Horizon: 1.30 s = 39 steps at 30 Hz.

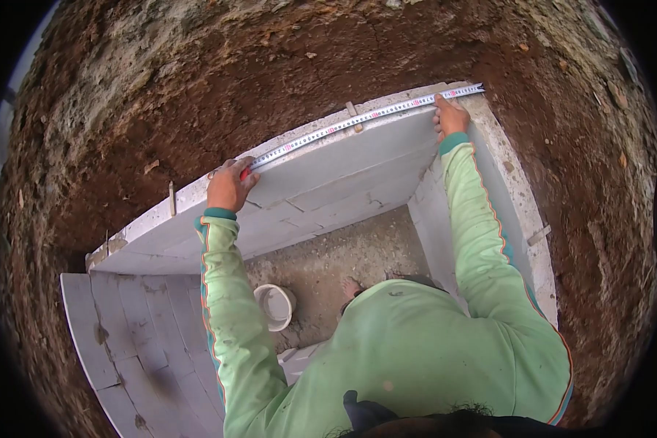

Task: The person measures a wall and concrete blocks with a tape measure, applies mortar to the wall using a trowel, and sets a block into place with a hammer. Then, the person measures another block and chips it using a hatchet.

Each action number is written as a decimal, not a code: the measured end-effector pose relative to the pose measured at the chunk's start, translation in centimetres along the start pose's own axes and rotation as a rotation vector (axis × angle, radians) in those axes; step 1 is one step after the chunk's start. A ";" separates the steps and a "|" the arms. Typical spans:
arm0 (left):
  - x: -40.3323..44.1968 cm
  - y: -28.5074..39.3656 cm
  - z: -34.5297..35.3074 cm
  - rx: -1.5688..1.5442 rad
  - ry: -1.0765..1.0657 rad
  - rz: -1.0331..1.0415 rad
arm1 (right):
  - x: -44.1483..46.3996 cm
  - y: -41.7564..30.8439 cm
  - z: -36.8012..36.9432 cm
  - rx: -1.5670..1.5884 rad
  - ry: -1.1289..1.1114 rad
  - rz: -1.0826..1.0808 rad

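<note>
A white tape measure with black and red markings is stretched along the top edge of a grey block wall. My left hand is closed around its red case, of which only a small part shows between the fingers. Near the far right corner of the wall, my right hand grips the blade close to its free end, thumb on top and fingers curled below. The blade's end tip reaches slightly past that hand, over the corner.
Reddish soil rises behind the wall. Block walls also stand at left and right. A white bucket sits on the rough floor below, near a bare foot. Small wooden pieces stick out along the wall tops.
</note>
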<state>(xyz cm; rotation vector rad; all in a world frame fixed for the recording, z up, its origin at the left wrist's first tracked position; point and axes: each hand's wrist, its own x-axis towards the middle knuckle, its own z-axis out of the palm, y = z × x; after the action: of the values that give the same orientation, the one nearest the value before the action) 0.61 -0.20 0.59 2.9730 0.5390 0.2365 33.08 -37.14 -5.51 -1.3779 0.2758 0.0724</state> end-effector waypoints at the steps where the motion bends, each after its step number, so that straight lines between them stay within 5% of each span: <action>1: 0.0 -0.1 0.0 -0.009 0.001 0.008 | 0.1 0.1 0.0 0.006 0.000 -0.004; 14: -0.5 0.4 1.2 -0.091 0.057 -0.077 | 1.5 0.4 -0.1 0.052 -0.057 -0.013; 19: -8.9 6.0 3.0 -0.107 0.339 -0.222 | -2.5 0.1 -0.6 0.329 -0.217 -0.207; 24: -25.1 14.5 8.7 -0.480 0.071 -0.671 | -10.3 1.0 0.4 0.214 -0.369 -0.277; 29: -41.1 24.2 15.9 -0.797 -0.063 -0.948 | -21.0 7.4 3.8 0.008 -0.901 -0.212; 33: -49.1 33.4 19.3 -0.883 0.253 -1.227 | -31.5 13.5 4.6 -0.205 -1.388 0.021; 39: -52.1 36.6 19.6 -0.992 0.575 -1.608 | -49.8 18.0 1.4 -0.422 -2.251 0.035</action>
<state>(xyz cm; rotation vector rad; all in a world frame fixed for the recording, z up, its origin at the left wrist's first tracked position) -31.76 -54.43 -20.63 0.9312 1.8394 0.7849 -18.57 -26.80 -10.75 -0.9400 -1.6470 1.6096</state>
